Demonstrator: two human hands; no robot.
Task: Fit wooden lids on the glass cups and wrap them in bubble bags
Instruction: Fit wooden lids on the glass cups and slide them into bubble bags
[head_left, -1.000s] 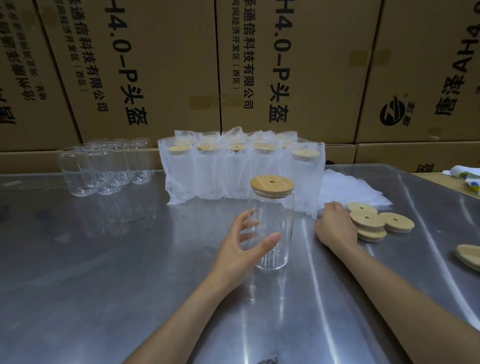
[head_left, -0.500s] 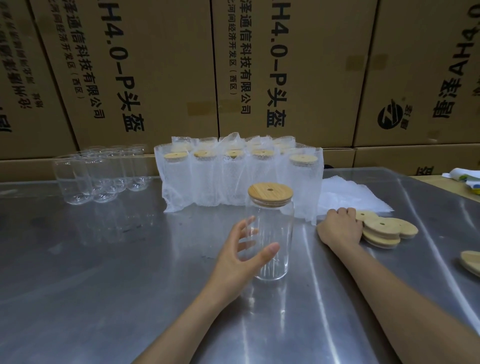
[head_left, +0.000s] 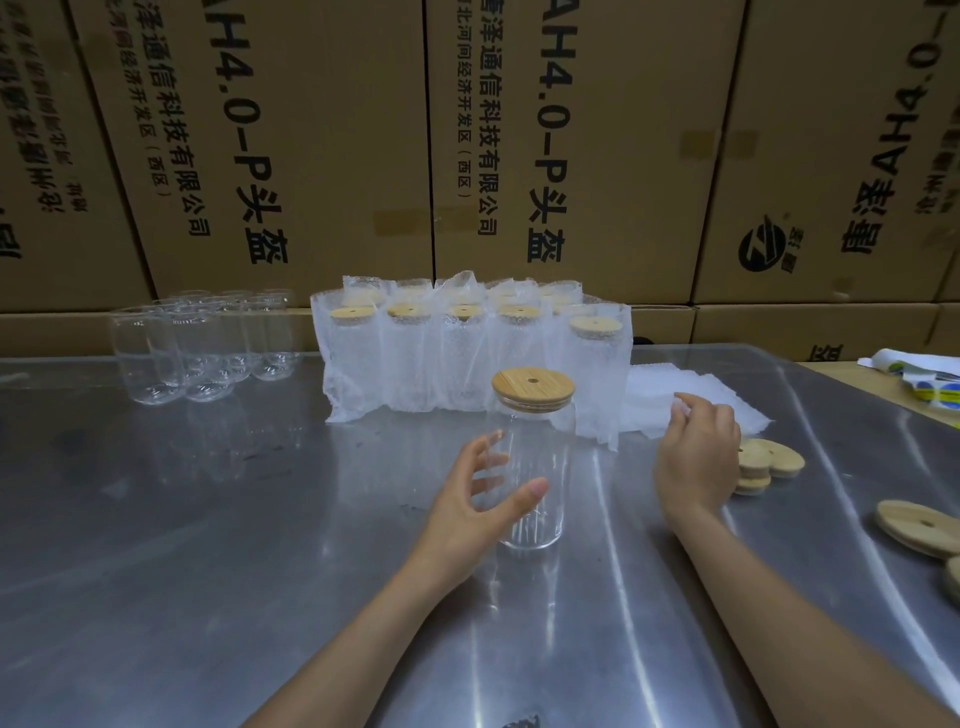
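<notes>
On table: clear cup w/ wooden lid

lid: pale tan wood grain | cup: clear | bubble bags: white dotted | tabletop: grey steel | boxes: brown, black print

bare steel table in front, wrapped cups blocking behind, loose lids right

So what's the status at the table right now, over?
Left hand open beside lidded glass cup, contact unclear. Right hand reaching at flat bubble bags, grip unclear. Nothing in the way.
</notes>
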